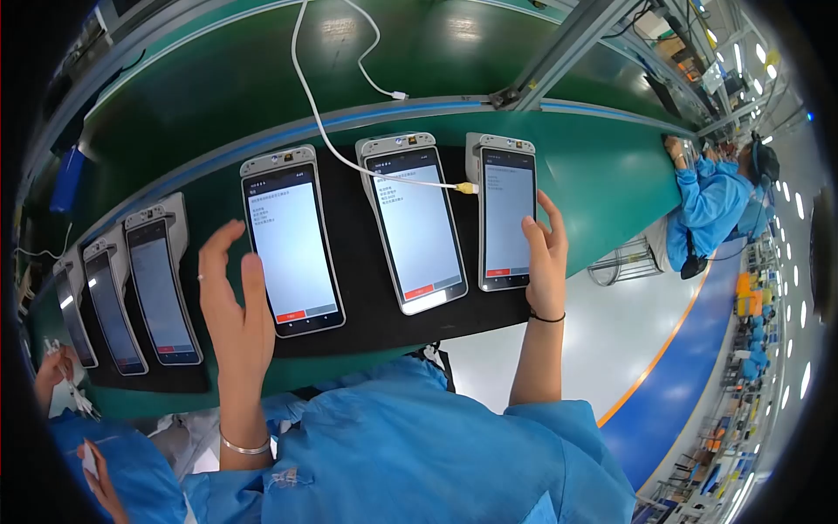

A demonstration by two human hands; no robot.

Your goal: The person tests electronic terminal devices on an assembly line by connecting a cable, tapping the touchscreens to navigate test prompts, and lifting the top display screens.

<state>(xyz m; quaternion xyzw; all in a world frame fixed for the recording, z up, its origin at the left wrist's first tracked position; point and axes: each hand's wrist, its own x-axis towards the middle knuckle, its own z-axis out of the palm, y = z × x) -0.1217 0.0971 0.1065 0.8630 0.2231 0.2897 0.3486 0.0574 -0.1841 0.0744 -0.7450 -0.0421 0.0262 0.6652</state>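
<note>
Six handheld devices with lit screens lie on black mats, three nearest the person. The right hand (546, 266), fingers apart, touches the rightmost device (508, 214), one white cable (327, 131) at its left edge; the left hand (237, 306) spreads beside the third-from-right device (297, 240).

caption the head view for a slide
Two bare hands beside lit handheld devices on a black mat

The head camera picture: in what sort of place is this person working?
Probably a factory floor, at an electronics assembly or testing bench. Handheld devices lie in a row on a black mat, workers in blue sit nearby, and rows of ceiling lights run above.
</note>
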